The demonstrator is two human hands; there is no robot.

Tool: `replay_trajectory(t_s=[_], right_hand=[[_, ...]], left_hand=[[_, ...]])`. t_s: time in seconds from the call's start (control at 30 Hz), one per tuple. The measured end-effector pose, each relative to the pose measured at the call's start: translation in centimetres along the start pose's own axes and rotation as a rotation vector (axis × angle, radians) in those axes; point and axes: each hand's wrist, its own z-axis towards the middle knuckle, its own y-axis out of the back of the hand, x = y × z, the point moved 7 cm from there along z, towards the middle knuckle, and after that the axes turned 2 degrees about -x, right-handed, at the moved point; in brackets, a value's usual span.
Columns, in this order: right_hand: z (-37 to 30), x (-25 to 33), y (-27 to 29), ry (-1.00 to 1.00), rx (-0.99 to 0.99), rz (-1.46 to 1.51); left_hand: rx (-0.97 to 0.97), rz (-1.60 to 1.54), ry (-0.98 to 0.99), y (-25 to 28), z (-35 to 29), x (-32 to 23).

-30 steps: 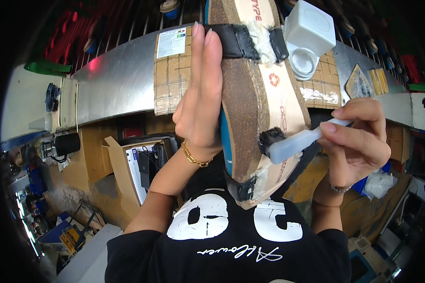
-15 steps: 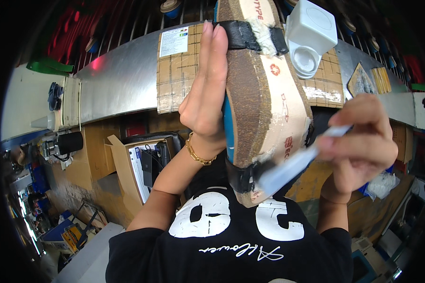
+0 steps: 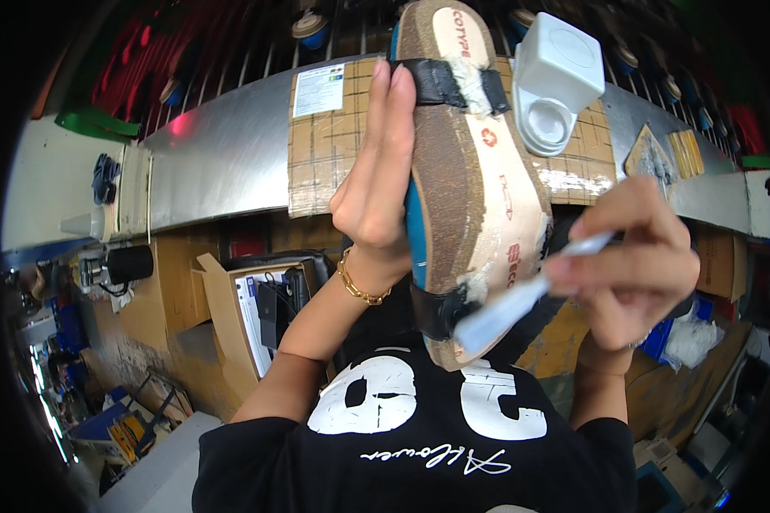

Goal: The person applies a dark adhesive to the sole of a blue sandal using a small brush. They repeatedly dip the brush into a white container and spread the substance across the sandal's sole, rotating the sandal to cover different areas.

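A half-made sandal (image 3: 450, 162) is tipped up before me, underside in view, with brown board along its side and a cream strip down the middle. Black straps (image 3: 436, 83) fold onto it at both ends, with rough whitish patches by them. A blue last (image 3: 415, 224) shows along its left edge. My left hand (image 3: 373, 184) grips the sandal from the left, long fingers pressed along its side; the thumb is hidden. Pinched in my right hand (image 3: 637, 269) is a pale brush (image 3: 506, 309), blurred, its tip over the near end by the lower strap.
A white plastic pot (image 3: 565, 64) with a round cup stands beyond the sandal on taped cardboard (image 3: 323, 167). The cardboard lies on a metal bench (image 3: 218, 158). Blue lasts (image 3: 312, 30) sit on a rack behind. An open carton (image 3: 222, 295) is below left.
The sandal has shifted slightly down and now shows its far rounded end. My right hand has moved a little left, carrying the brush with it.
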Motion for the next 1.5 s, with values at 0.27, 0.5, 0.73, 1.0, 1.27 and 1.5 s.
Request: replay_trajectory(t_s=[0.27, 0.5, 0.73, 1.0, 1.27, 1.5], right_hand=[[1.3, -3.2, 0.1, -0.056, -0.196, -0.211], [-1.0, -1.1, -0.5, -0.25, -0.123, 0.094], [-0.4, 0.6, -0.7, -0.002, -0.21, -0.147], [-0.5, 0.2, -0.6, 0.036, -0.107, -0.047], [-0.3, -0.4, -0.5, -0.112, -0.017, 0.235], [-1.2, 1.5, -1.1, 0.046, -0.268, -0.211]], left_hand=[[-0.016, -0.009, 0.06, -1.0, -0.2, 2.0], [-0.02, 0.019, 0.026, -0.4, 0.6, 2.1], [-0.028, 0.026, 0.0, -0.2, 0.7, 1.7], [0.03, -0.016, 0.055, 0.0, 1.3, 1.4], [0.089, -0.051, 0.149, -0.8, 0.6, 2.5], [0.038, 0.004, 0.118, -0.3, 0.8, 3.1]])
